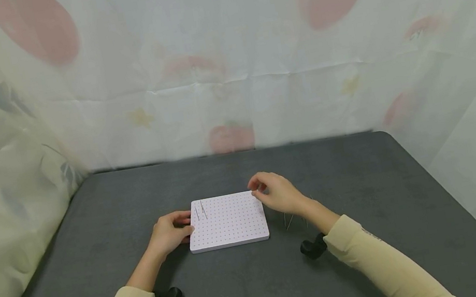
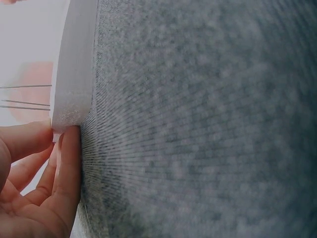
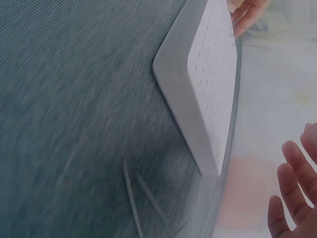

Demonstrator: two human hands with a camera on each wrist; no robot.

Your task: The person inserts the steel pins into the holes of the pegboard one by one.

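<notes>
A white board (image 1: 232, 225) with rows of small holes lies flat on the dark table. At its left edge, my left hand (image 1: 168, 235) grips it, thumb on the upper rim and fingers against the side. Several thin metal pins (image 2: 25, 87) stand upright in the board, grouped at its back left corner in the head view. My right hand (image 1: 280, 195) hovers by the back right corner, fingers loosely bent in the head view. In the right wrist view its fingers (image 3: 293, 191) are spread apart, with nothing visible between them.
Several loose thin rods (image 3: 131, 196) lie on the table right of the board, partly under my right forearm. Black wrist cameras (image 1: 313, 247) sit at both cuffs. A patterned curtain (image 1: 215, 68) hangs behind the dark table (image 1: 243, 294) and along its sides.
</notes>
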